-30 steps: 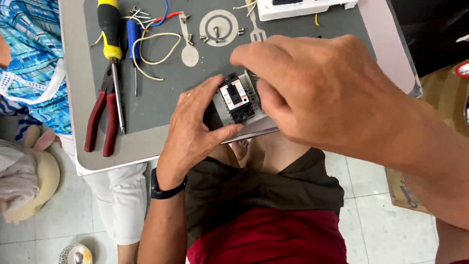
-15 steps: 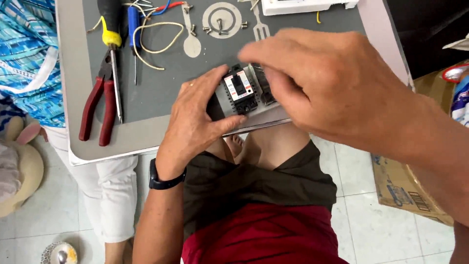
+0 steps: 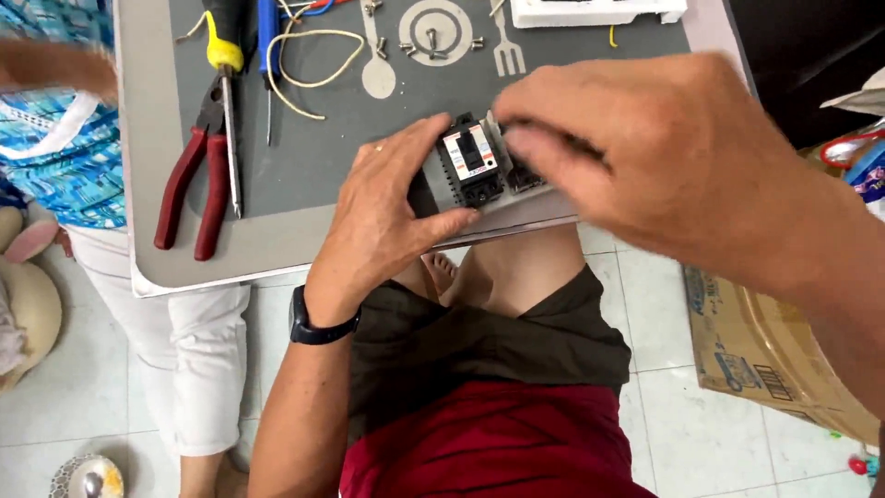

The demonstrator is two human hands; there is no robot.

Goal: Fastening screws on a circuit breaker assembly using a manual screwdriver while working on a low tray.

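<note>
With my left hand (image 3: 387, 221) clamping the black breaker (image 3: 470, 166) at the tray (image 3: 184, 267) edge, my right hand (image 3: 645, 157) pinching it could tip it off.

We see the breaker (image 3: 472, 164) at the tray's (image 3: 147, 184) near edge, our left hand (image 3: 383, 217) left of it, our right hand (image 3: 645, 157) right. The pliers (image 3: 198, 184) lie far left of the breaker, the screwdriver (image 3: 224, 83) beside them, loose wire (image 3: 313, 65) behind it.

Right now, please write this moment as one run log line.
left hand: grips black switch module | right hand: fingers on module | grey tray | red pliers
</note>
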